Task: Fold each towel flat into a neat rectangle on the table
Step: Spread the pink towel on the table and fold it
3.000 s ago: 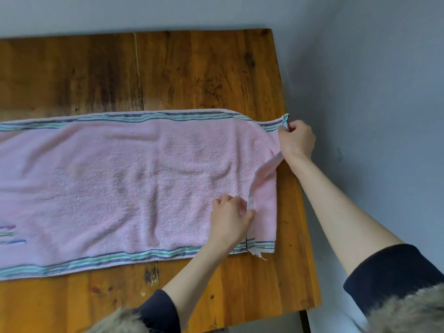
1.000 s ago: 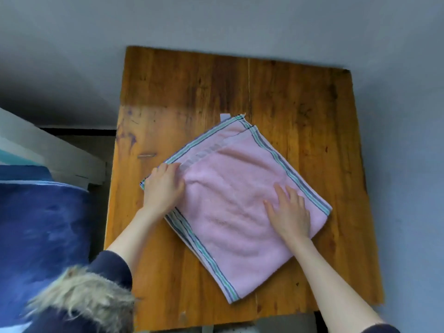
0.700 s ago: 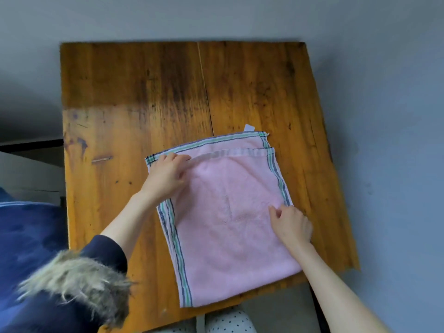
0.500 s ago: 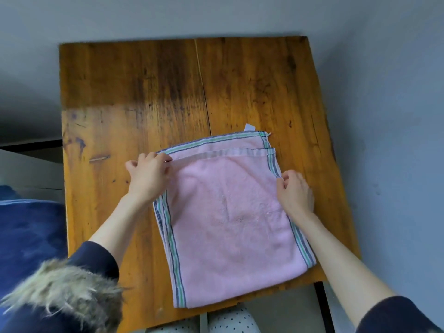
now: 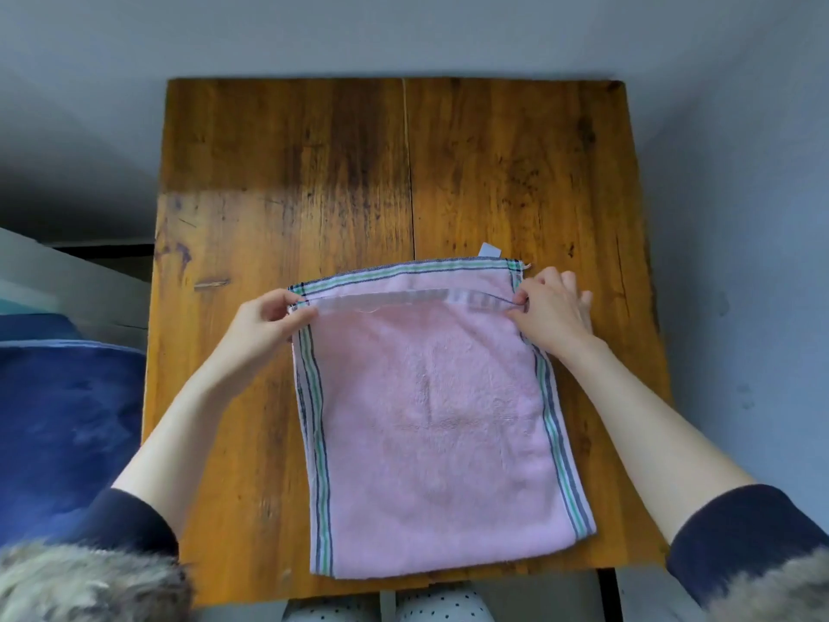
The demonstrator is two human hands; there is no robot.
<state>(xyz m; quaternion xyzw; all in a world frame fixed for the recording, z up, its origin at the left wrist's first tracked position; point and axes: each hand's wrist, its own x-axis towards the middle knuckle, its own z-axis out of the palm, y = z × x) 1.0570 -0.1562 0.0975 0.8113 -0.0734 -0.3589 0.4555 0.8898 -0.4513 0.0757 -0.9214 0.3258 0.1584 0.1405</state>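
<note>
**Aligning the Top Layer Before the Next Fold**

The left hand pinches the upper-layer corner of the pink towel between thumb and curled fingers. Between the hands, the white hem of that layer runs just short of the striped far edge beneath. The right hand pinches the opposite corner of the same hem. The towel lies folded on the wooden table, extending from both hands toward the near table edge. Recommended procedure: tension the hem evenly from both corners, draw it level with the striped edge, then lower it flat. Uneven pull will likely skew the side stripes.
</note>
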